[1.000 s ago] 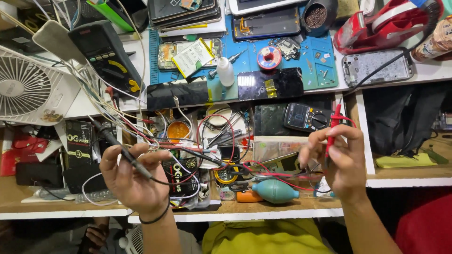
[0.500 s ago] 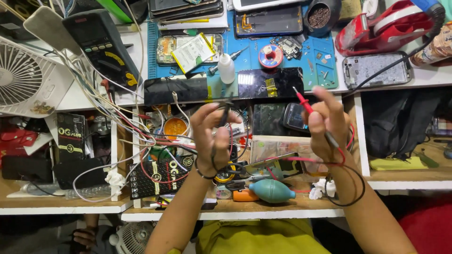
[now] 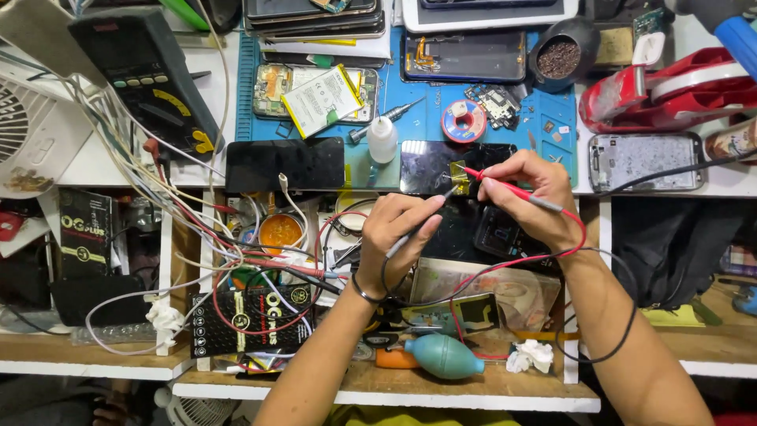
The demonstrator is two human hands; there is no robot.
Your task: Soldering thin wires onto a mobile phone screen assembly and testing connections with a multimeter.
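With your left hand (image 3: 398, 229) gripping the black probe (image 3: 418, 225) and right hand (image 3: 530, 197) pinching the red probe (image 3: 505, 188), both tips meet the phone's (image 3: 430, 167) gold connector (image 3: 460, 177) on the desk (image 3: 110, 162); probing appears underway, so steady contact seems needed.

Phone-repair workshop: multimeter (image 3: 146, 75), opened phones (image 3: 315, 91), solder spool (image 3: 464, 121).

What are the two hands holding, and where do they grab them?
The right hand pinches a red test probe along its shaft, like a pen. The left hand holds a black test probe the same way, by its shaft.
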